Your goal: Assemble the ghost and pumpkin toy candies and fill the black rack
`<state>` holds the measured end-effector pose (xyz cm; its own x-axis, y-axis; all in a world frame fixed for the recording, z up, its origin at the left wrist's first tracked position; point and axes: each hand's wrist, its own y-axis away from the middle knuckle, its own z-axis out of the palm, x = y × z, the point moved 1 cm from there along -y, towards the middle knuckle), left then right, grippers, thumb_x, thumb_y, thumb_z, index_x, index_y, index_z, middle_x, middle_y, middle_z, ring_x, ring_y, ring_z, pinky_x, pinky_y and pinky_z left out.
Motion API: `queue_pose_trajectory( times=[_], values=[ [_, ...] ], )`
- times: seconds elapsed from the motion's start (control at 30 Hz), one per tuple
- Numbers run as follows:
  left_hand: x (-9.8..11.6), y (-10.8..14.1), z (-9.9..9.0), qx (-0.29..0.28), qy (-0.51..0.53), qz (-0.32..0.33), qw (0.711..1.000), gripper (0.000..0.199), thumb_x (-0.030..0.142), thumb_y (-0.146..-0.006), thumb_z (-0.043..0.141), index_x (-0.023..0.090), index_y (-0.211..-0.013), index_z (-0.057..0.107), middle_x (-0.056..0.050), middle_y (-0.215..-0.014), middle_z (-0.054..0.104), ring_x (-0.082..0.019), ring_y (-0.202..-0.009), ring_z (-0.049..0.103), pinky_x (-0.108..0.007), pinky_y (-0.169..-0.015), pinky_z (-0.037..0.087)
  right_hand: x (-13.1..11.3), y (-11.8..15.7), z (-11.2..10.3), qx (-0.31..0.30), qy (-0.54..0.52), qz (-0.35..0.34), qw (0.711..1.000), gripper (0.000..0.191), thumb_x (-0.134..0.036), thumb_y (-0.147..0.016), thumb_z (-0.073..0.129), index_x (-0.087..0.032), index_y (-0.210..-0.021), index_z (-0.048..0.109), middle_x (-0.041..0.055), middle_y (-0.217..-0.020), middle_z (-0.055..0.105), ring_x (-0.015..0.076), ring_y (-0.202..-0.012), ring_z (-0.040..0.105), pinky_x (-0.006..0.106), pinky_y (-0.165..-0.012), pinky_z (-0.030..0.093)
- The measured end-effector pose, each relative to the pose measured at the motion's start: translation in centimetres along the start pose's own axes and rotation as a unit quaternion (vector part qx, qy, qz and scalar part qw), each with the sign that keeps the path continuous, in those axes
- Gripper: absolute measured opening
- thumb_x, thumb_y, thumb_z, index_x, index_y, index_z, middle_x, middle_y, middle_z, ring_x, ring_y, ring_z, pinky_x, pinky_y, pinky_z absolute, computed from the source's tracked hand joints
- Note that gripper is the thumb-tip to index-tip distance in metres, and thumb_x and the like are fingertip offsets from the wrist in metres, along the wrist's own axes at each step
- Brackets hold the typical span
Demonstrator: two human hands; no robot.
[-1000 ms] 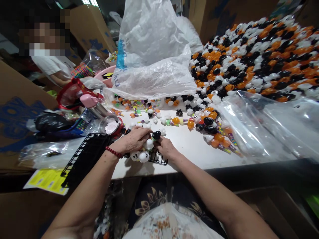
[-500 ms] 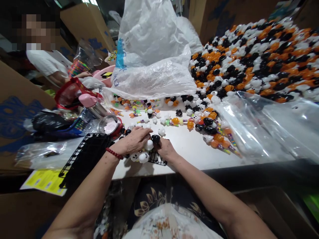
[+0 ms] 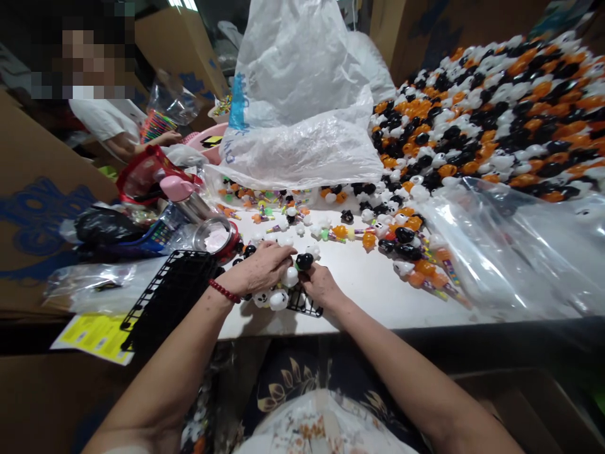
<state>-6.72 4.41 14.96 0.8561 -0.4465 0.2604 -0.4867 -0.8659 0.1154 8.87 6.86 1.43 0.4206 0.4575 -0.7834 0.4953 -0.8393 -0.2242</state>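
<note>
A black grid rack [image 3: 306, 304] rests near the front edge of the white table [image 3: 363, 296], with white ghost-like heads [image 3: 278, 299] on its left part. My left hand [image 3: 265, 268] reaches over these heads, its fingers bent close to a white one [image 3: 290, 276]; what it grips is hidden. Beside it, my right hand [image 3: 322, 285] has its fingers closed at a black head [image 3: 304, 261], over the rack's right part. The fingertips of both hands nearly meet. More white and black heads lie under and behind my left hand.
Stacked black racks [image 3: 172, 296] and a metal bowl [image 3: 215, 236] stand at the left. Candy-like sticks with coloured heads [image 3: 423, 268] lie right. A large plastic bag [image 3: 302, 139] and a heap of heads [image 3: 501, 120] are behind. A person [image 3: 108, 123] is at the back left.
The whole view has shifted, so things appear slightly further right. Both hands stay at the rack in nearly the same pose, around the black and white heads.
</note>
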Motion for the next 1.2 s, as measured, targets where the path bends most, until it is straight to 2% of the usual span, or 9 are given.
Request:
queue_pose_trajectory(
  times=[0.27,0.4,0.53,0.63,0.73,0.87,1.03,1.2],
  values=[
    [0.7,0.3,-0.3,0.005,-0.001,-0.011,1.0,0.029,0.024,-0.097,0.037,0.016,-0.118,0.055,-0.008,-0.102,0.066,-0.022,-0.099,0.056,-0.041,-0.101,0.035,0.7,0.5,0.3,0.008,-0.013,-0.005,1.0,0.016,-0.013,-0.077,0.055,-0.017,-0.089,0.065,0.0059,-0.082,0.068,0.0199,-0.074,0.06,0.028,-0.068,0.045],
    [0.9,0.3,-0.2,0.011,-0.005,-0.012,1.0,0.028,0.024,-0.096,0.038,0.016,-0.117,0.055,-0.008,-0.102,0.066,-0.022,-0.098,0.057,-0.041,-0.101,0.036,0.7,0.4,0.6,0.015,0.028,-0.008,0.999,0.02,-0.013,-0.077,0.053,-0.017,-0.094,0.063,0.0074,-0.086,0.068,0.0202,-0.074,0.06,0.029,-0.068,0.046],
    [0.7,0.4,0.0,0.023,-0.004,0.001,1.0,0.029,0.025,-0.098,0.035,0.016,-0.118,0.055,-0.007,-0.102,0.066,-0.021,-0.098,0.058,-0.042,-0.103,0.033,0.2,0.6,0.8,-0.016,0.088,-0.018,0.996,0.026,-0.011,-0.078,0.053,-0.016,-0.101,0.062,0.01,-0.095,0.068,0.0206,-0.079,0.06,0.028,-0.071,0.046],
    [0.8,0.8,0.0,0.041,-0.027,0.014,0.999,0.034,0.03,-0.101,0.032,0.017,-0.124,0.053,-0.01,-0.114,0.064,-0.022,-0.107,0.057,-0.043,-0.103,0.032,-0.4,0.6,0.6,-0.044,0.094,-0.007,0.995,0.031,-0.009,-0.079,0.053,-0.016,-0.108,0.061,0.011,-0.102,0.068,0.0211,-0.084,0.06,0.028,-0.074,0.046],
    [1.5,1.2,-0.4,0.07,-0.06,0.031,0.995,0.039,0.036,-0.1,0.036,0.021,-0.134,0.048,-0.012,-0.128,0.058,-0.024,-0.119,0.052,-0.045,-0.105,0.03,-0.9,0.2,0.1,-0.061,0.069,0.025,0.995,0.025,-0.015,-0.084,0.054,-0.015,-0.108,0.06,0.011,-0.099,0.068,0.0215,-0.085,0.061,0.028,-0.073,0.046],
    [3.0,1.5,-0.4,0.066,-0.084,0.066,0.992,0.042,0.04,-0.097,0.044,0.026,-0.137,0.047,-0.01,-0.139,0.053,-0.028,-0.128,0.046,-0.049,-0.108,0.025,-1.3,0.0,-0.4,-0.045,0.019,0.035,0.998,0.026,-0.025,-0.088,0.056,-0.015,-0.112,0.057,0.0113,-0.103,0.068,0.0219,-0.09,0.063,0.028,-0.073,0.046],
    [4.2,1.4,0.3,0.06,-0.095,0.045,0.993,0.033,0.034,-0.097,0.045,0.023,-0.126,0.051,-0.01,-0.128,0.061,-0.027,-0.121,0.051,-0.049,-0.107,0.025,-1.8,0.3,-0.2,-0.028,0.015,0.037,0.999,0.019,-0.024,-0.088,0.056,-0.017,-0.106,0.057,0.0091,-0.099,0.068,0.0208,-0.085,0.062,0.027,-0.071,0.045],
    [3.7,0.6,0.7,0.055,-0.079,0.015,0.995,0.016,0.023,-0.095,0.043,0.019,-0.103,0.057,-0.006,-0.098,0.067,-0.022,-0.097,0.059,-0.044,-0.098,0.036,-2.1,0.5,0.7,-0.031,0.063,0.039,0.997,0.015,-0.024,-0.092,0.05,-0.02,-0.102,0.059,0.0081,-0.097,0.066,0.0208,-0.09,0.06,0.028,-0.074,0.044]
  ],
)
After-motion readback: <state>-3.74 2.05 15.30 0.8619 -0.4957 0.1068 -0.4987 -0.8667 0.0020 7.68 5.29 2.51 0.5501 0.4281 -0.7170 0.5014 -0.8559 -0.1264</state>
